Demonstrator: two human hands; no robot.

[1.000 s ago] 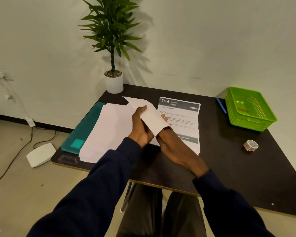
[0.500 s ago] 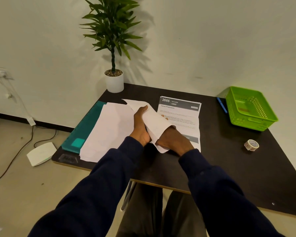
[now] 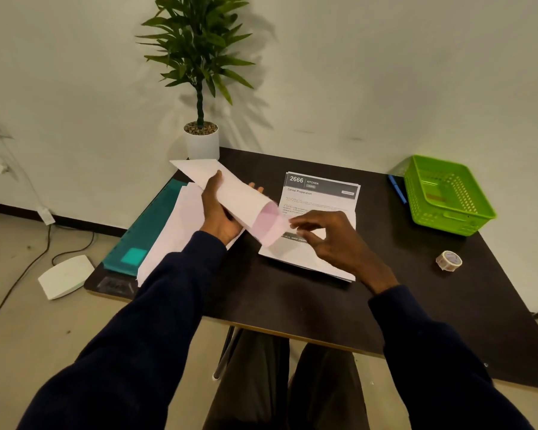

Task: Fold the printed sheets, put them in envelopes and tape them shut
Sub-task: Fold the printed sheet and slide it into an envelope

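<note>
Left hand [image 3: 219,214] around envelope [image 3: 241,197], right hand [image 3: 333,240] just beside

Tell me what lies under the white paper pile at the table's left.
A teal folder sticks out from under the left edge of the white pile. How far it runs beneath, and anything else under there, is covered.

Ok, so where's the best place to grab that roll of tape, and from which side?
Probably pinch the roll of tape across its outer rim, coming down from above with the right hand. It lies alone on the table on that side, hole roughly upward, with nothing crowding it.
</note>
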